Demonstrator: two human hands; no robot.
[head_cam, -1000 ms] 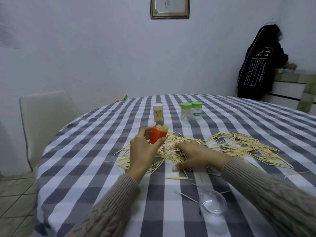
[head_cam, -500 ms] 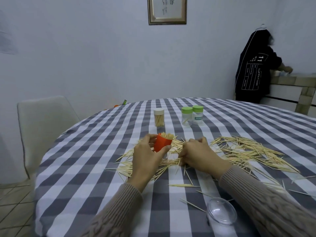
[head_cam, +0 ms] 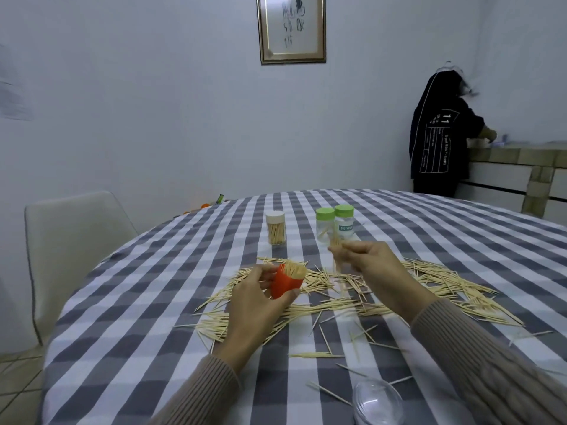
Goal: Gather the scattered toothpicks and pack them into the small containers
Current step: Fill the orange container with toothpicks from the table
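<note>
1. checked bench point(head_cam: 153, 302) under a pale wall; loose toothpicks point(head_cam: 429, 286) scattered mid-bench.
2. your left hand point(head_cam: 254, 305) grips the orange container point(head_cam: 285, 285), packed with picks, raised and tilted.
3. your right hand point(head_cam: 374, 268) pinches a small bundle point(head_cam: 336, 259), blurred, above the scatter.
4. three jars point(head_cam: 334, 223) stand behind.

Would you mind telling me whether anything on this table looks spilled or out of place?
Yes: toothpicks lie spilled across the checked cloth, with strays near a clear lid lying loose at the near edge. The jars behind stand upright.
</note>
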